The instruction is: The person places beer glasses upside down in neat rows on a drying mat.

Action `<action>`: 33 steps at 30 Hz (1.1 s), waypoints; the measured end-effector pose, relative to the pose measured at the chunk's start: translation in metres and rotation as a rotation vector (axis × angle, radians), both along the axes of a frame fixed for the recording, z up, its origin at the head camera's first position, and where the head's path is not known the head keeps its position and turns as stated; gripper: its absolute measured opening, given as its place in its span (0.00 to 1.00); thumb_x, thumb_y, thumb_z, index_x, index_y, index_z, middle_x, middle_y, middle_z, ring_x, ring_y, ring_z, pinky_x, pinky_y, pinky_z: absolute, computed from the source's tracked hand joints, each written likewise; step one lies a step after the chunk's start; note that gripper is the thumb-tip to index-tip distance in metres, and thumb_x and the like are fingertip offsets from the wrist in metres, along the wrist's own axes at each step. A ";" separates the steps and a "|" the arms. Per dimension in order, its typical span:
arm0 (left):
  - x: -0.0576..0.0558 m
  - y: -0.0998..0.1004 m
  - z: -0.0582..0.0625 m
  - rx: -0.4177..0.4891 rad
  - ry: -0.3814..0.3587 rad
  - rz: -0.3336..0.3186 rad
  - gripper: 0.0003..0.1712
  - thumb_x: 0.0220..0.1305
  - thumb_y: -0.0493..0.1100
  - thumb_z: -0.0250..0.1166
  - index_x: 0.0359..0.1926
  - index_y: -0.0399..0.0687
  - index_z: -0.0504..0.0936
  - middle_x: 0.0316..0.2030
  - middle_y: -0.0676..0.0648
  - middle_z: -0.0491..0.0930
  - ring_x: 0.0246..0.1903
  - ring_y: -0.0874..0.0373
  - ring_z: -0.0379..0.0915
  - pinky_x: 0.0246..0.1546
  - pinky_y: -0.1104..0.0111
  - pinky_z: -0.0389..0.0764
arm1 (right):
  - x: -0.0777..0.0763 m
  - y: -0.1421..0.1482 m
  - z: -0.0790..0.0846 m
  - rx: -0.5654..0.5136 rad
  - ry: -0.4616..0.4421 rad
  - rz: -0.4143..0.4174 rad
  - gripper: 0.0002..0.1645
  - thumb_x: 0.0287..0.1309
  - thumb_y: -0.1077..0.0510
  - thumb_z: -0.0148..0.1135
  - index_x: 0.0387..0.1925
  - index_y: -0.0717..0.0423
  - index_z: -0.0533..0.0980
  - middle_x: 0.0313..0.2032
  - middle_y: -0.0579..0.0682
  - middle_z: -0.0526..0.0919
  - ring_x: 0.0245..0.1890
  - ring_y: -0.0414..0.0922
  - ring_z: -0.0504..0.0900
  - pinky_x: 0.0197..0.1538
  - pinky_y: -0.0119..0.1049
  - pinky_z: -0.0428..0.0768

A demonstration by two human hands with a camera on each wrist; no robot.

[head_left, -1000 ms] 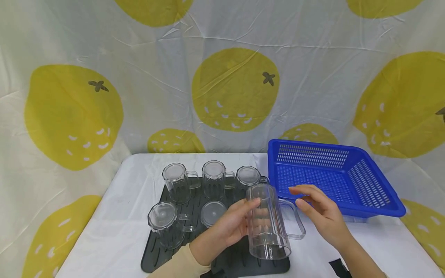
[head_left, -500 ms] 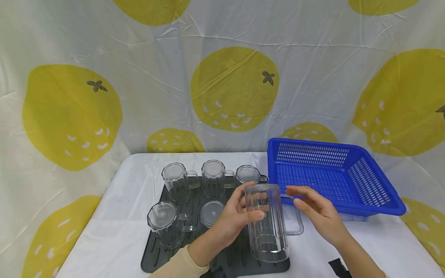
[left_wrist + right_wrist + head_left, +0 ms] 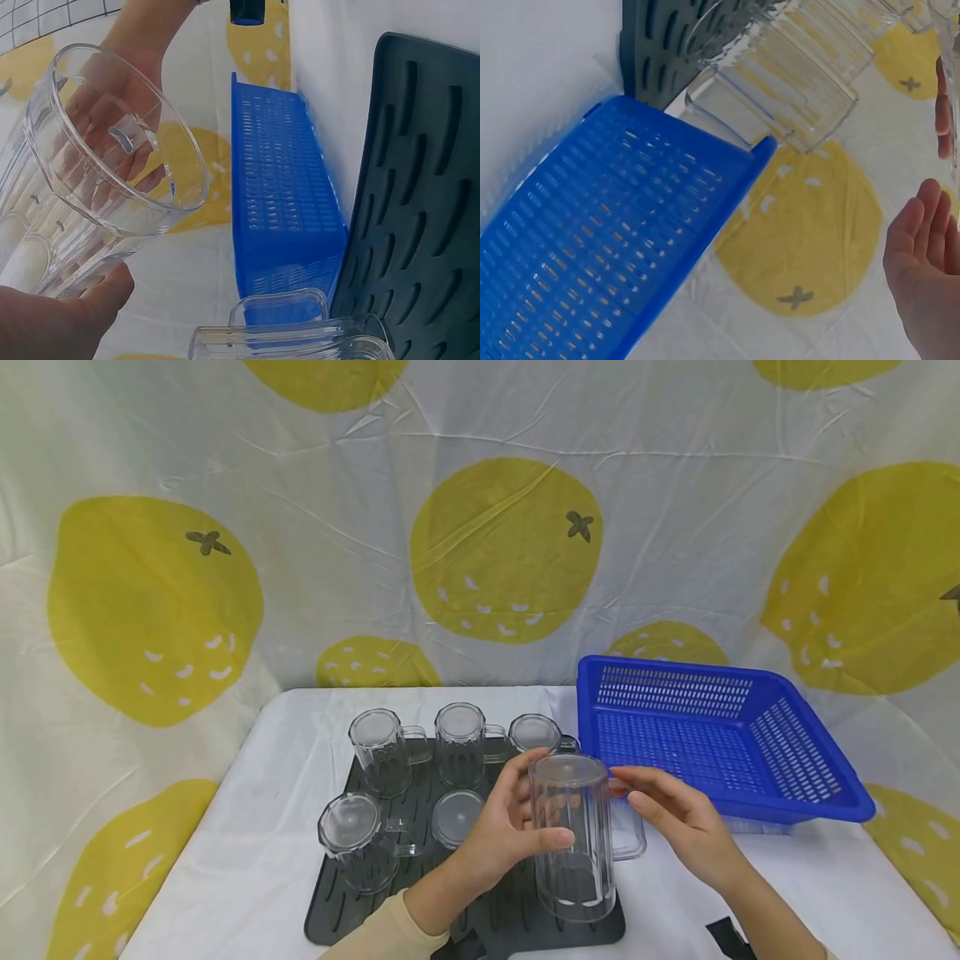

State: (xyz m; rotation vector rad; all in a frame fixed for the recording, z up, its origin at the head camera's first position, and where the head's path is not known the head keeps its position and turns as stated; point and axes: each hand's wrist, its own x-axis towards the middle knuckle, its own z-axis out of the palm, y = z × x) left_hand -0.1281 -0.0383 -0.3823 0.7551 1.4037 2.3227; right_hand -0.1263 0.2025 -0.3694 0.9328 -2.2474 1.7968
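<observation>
My left hand [image 3: 498, 835] grips a clear handled beer mug [image 3: 573, 852] around its body, thumb in front and fingers behind. The mug hangs mouth down over the front right of a dark ridged drying mat [image 3: 337, 906], its handle pointing right. In the left wrist view the round rim of the held mug [image 3: 196, 196] shows fully. My right hand [image 3: 686, 822] is beside the handle, fingers loosely bent, fingertips right at the handle's top. More clear mugs stand upside down on the mat, among them a back left mug [image 3: 381, 756] and a front left mug [image 3: 356, 847].
A blue perforated plastic basket [image 3: 712, 802] stands at the back right, next to the mat. A white cloth [image 3: 247, 827] covers the table. Behind it hangs a white curtain [image 3: 322, 527] with yellow lemon prints.
My left hand has shifted its grip, thumb now in front of the mug instead of fingers behind alone. The mug has turned more upright, and my right fingertips have come nearer to its handle.
</observation>
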 end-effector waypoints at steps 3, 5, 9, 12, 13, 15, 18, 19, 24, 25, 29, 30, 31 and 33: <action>-0.001 0.000 -0.001 0.004 0.042 0.002 0.49 0.52 0.39 0.70 0.68 0.50 0.49 0.59 0.39 0.65 0.58 0.46 0.66 0.51 0.59 0.73 | -0.001 0.000 -0.002 0.001 0.002 0.009 0.20 0.62 0.76 0.42 0.55 0.70 0.69 0.46 0.49 0.79 0.48 0.39 0.77 0.50 0.25 0.72; -0.001 0.000 -0.002 -0.005 0.074 0.006 0.50 0.52 0.39 0.71 0.69 0.48 0.48 0.60 0.39 0.65 0.58 0.47 0.65 0.53 0.58 0.71 | -0.001 0.000 -0.004 0.007 0.008 0.010 0.21 0.62 0.77 0.41 0.54 0.68 0.70 0.44 0.49 0.79 0.46 0.39 0.77 0.49 0.25 0.73; 0.000 0.000 -0.004 -0.053 0.156 0.032 0.52 0.52 0.41 0.71 0.69 0.47 0.46 0.60 0.40 0.64 0.58 0.49 0.65 0.54 0.59 0.70 | -0.001 0.000 -0.007 0.033 0.022 0.012 0.20 0.62 0.77 0.41 0.53 0.67 0.70 0.41 0.49 0.79 0.42 0.40 0.76 0.46 0.25 0.74; 0.001 -0.001 -0.006 -0.093 0.225 0.055 0.51 0.53 0.44 0.70 0.69 0.47 0.46 0.60 0.41 0.65 0.57 0.49 0.66 0.53 0.60 0.70 | -0.001 0.001 -0.008 0.043 0.024 0.018 0.20 0.62 0.77 0.42 0.53 0.67 0.70 0.40 0.49 0.79 0.40 0.40 0.77 0.45 0.26 0.75; 0.001 -0.001 -0.007 -0.106 0.243 0.059 0.51 0.53 0.45 0.70 0.69 0.48 0.46 0.60 0.42 0.65 0.57 0.49 0.66 0.53 0.61 0.70 | -0.001 0.001 -0.009 0.047 0.020 0.018 0.20 0.62 0.77 0.42 0.53 0.67 0.70 0.40 0.49 0.79 0.40 0.40 0.77 0.44 0.27 0.75; 0.001 -0.001 -0.008 -0.129 0.272 0.064 0.51 0.53 0.45 0.70 0.69 0.49 0.46 0.60 0.43 0.65 0.57 0.50 0.66 0.54 0.61 0.69 | -0.001 0.001 -0.010 0.069 0.016 -0.001 0.19 0.62 0.76 0.44 0.52 0.66 0.71 0.40 0.48 0.80 0.39 0.40 0.78 0.43 0.28 0.76; 0.001 -0.001 -0.009 -0.156 0.300 0.060 0.50 0.53 0.45 0.70 0.68 0.49 0.46 0.61 0.45 0.64 0.58 0.50 0.64 0.58 0.61 0.65 | -0.001 0.001 -0.011 0.088 0.015 -0.018 0.18 0.61 0.76 0.45 0.51 0.65 0.72 0.40 0.47 0.80 0.39 0.39 0.78 0.43 0.29 0.77; 0.001 -0.001 -0.009 -0.164 0.304 0.058 0.50 0.53 0.44 0.70 0.68 0.49 0.46 0.61 0.45 0.64 0.59 0.50 0.64 0.59 0.61 0.63 | 0.000 0.002 -0.012 0.087 0.017 -0.018 0.18 0.61 0.76 0.45 0.50 0.65 0.72 0.40 0.47 0.80 0.39 0.39 0.78 0.43 0.29 0.77; 0.001 -0.003 -0.012 -0.219 0.312 0.047 0.50 0.54 0.44 0.69 0.69 0.47 0.45 0.62 0.48 0.64 0.61 0.52 0.60 0.63 0.62 0.56 | -0.001 0.002 -0.016 0.042 0.027 0.015 0.19 0.60 0.78 0.45 0.51 0.67 0.72 0.43 0.46 0.80 0.41 0.39 0.79 0.45 0.26 0.76; 0.001 -0.003 -0.013 -0.234 0.307 0.047 0.50 0.54 0.43 0.69 0.69 0.48 0.46 0.62 0.49 0.64 0.61 0.53 0.60 0.63 0.62 0.57 | -0.001 0.002 -0.017 0.030 0.033 0.023 0.20 0.59 0.78 0.45 0.51 0.67 0.72 0.43 0.46 0.80 0.41 0.39 0.79 0.45 0.26 0.76; 0.001 -0.003 -0.014 -0.270 0.300 0.062 0.49 0.52 0.36 0.70 0.69 0.53 0.49 0.61 0.50 0.65 0.61 0.54 0.61 0.63 0.62 0.57 | -0.002 0.001 -0.023 -0.014 0.050 0.038 0.21 0.58 0.80 0.45 0.51 0.68 0.72 0.43 0.47 0.80 0.42 0.39 0.79 0.45 0.26 0.76; 0.001 -0.003 -0.014 -0.278 0.298 0.068 0.49 0.51 0.34 0.69 0.68 0.54 0.50 0.61 0.50 0.66 0.60 0.55 0.61 0.63 0.63 0.57 | -0.002 0.001 -0.025 -0.024 0.051 0.042 0.21 0.58 0.80 0.45 0.51 0.68 0.72 0.43 0.48 0.80 0.42 0.39 0.78 0.45 0.27 0.76; 0.001 -0.003 -0.015 -0.282 0.299 0.073 0.49 0.51 0.32 0.69 0.68 0.55 0.51 0.60 0.50 0.66 0.60 0.54 0.61 0.63 0.62 0.57 | -0.003 0.000 -0.027 -0.030 0.049 0.042 0.21 0.58 0.80 0.45 0.51 0.67 0.72 0.43 0.48 0.80 0.42 0.39 0.78 0.45 0.27 0.76; 0.001 -0.003 -0.016 -0.297 0.295 0.086 0.49 0.50 0.31 0.69 0.67 0.55 0.52 0.60 0.51 0.67 0.60 0.55 0.62 0.63 0.63 0.57 | -0.003 -0.001 -0.031 -0.042 0.044 0.046 0.21 0.58 0.80 0.45 0.51 0.67 0.72 0.42 0.48 0.80 0.42 0.39 0.78 0.45 0.27 0.76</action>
